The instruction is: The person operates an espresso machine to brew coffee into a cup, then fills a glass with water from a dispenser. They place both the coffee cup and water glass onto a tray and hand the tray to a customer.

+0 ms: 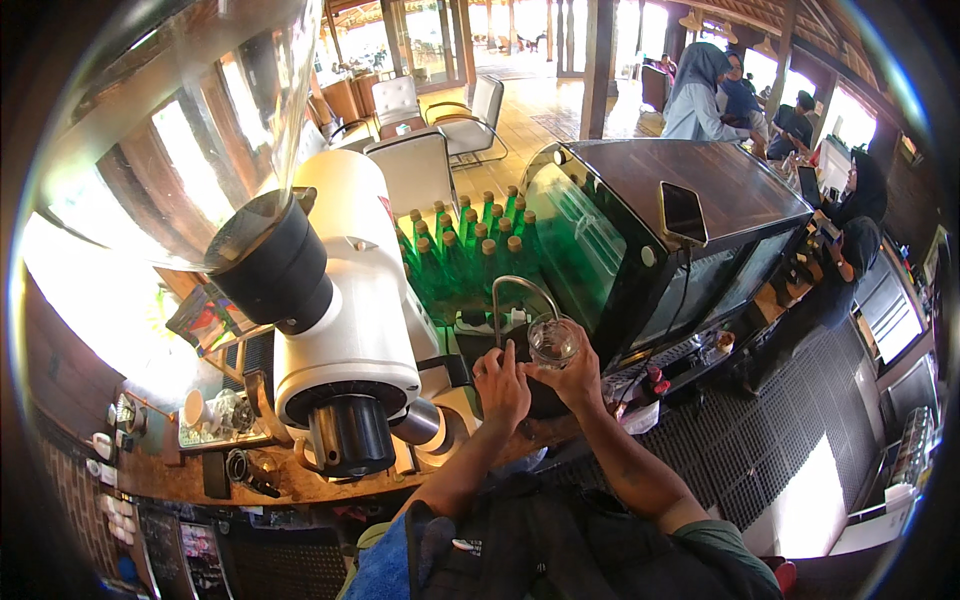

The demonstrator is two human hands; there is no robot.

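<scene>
My right hand (577,374) holds a clear drinking glass (552,341) upright under the curved metal tap (522,292) at the counter's far side. My left hand (502,384) is right beside it, fingers bent on the dark base below the tap, touching the glass's lower left side. Both forearms come up from the lower middle. A white coffee grinder (350,310) with a black collar and a clear hopper (190,130) stands just left of my hands.
Several green bottles (470,250) stand behind the tap. A glass-fronted display case (640,240) sits to the right with a phone (683,212) on top. People sit at the counter at the far right. A black mesh floor mat (770,440) lies lower right.
</scene>
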